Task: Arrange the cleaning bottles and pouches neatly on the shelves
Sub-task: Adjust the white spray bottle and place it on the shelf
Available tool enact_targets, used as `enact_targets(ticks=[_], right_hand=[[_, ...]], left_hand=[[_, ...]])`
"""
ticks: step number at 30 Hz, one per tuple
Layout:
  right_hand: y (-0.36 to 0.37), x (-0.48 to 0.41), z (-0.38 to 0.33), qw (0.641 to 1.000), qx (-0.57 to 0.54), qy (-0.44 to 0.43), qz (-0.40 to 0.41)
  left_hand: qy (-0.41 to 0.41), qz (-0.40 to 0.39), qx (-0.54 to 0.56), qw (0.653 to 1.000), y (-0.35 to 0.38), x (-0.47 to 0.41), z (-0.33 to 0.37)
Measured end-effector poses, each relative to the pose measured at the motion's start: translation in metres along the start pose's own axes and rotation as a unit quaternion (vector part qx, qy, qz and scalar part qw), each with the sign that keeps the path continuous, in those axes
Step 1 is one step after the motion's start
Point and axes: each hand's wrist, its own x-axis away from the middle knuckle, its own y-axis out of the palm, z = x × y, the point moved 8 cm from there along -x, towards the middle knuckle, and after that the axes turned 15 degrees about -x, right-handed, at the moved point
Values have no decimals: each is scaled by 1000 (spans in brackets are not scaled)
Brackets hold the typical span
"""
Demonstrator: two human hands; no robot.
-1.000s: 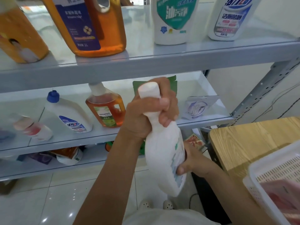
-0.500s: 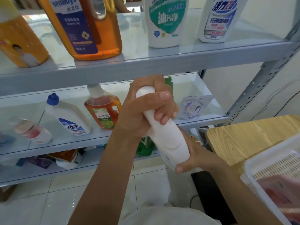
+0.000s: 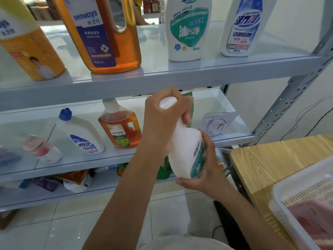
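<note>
Wooden table (image 3: 270, 159), white slotted basket (image 3: 297, 179) on it, tiled floor (image 3: 54, 222)

The tilted bottle (image 3: 183, 150) is white with a green-and-blue label. Both shelves are pale grey-blue. From the left corner of the top shelf (image 3: 162, 78) stand an orange-yellow bottle (image 3: 30, 51), an amber jug (image 3: 108, 42) with a navy label, a green-shield bottle (image 3: 187, 33) and a blue-label bottle (image 3: 243, 27), both white. On the middle shelf (image 3: 108, 157), the blue-capped bottle (image 3: 81, 136) is white and the amber bottle (image 3: 120, 130) has a white cap and green label. The pouch (image 3: 218, 123) near the right edge is pale with a lilac swirl. The table (image 3: 270, 159) shows light wood grain. The basket (image 3: 306, 192) is white and slotted.
</note>
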Motion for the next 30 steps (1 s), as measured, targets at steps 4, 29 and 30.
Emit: enact_targets(ticks=[4, 29, 30], right_hand=[[-16, -7, -21, 981, -144, 51, -124], [-44, 7, -22, 979, 0, 4, 205], [-45, 8, -21, 978, -6, 6, 209]], left_hand=[[130, -234, 77, 960, 27, 15, 34], [45, -6, -74, 996, -12, 3, 16], [50, -40, -66, 996, -9, 3, 17]])
